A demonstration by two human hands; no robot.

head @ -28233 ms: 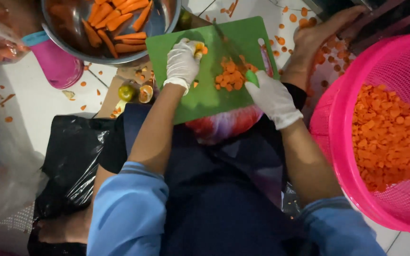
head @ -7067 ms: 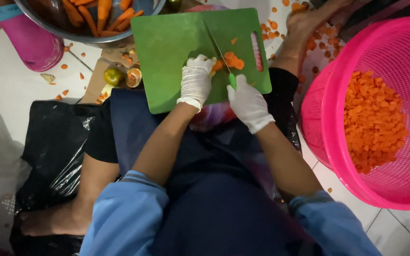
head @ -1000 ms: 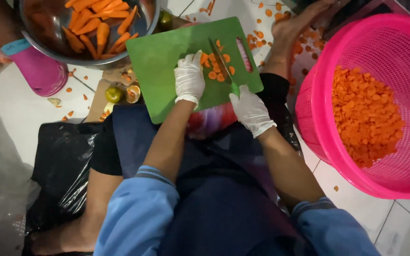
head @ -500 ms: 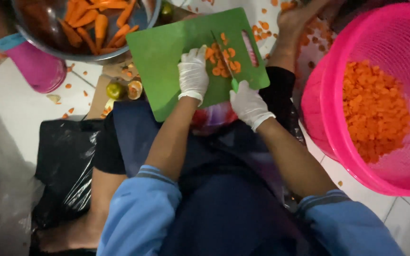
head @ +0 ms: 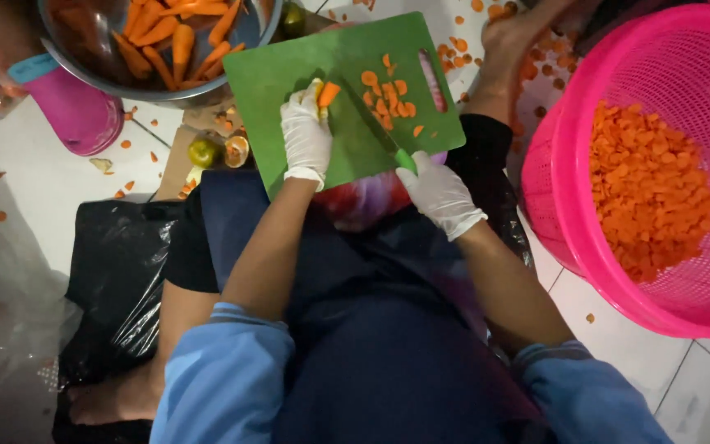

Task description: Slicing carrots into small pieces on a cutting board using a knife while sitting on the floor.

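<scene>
Head view: my left hand (head: pixel 306 136) is closed on a carrot (head: pixel 328 93) stub on the board (head: pixel 289 82); my right hand (head: pixel 439 193) grips the knife (head: pixel 371 123), blade just beside it (gloved fingertips near). I judge that a slip on so short a stub could nick them.

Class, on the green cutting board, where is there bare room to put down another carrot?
The green plastic cutting board is bare left of the gloved left hand, toward the metal bowl. Crowded: orange carrot slices beside the knife and right hand.
</scene>
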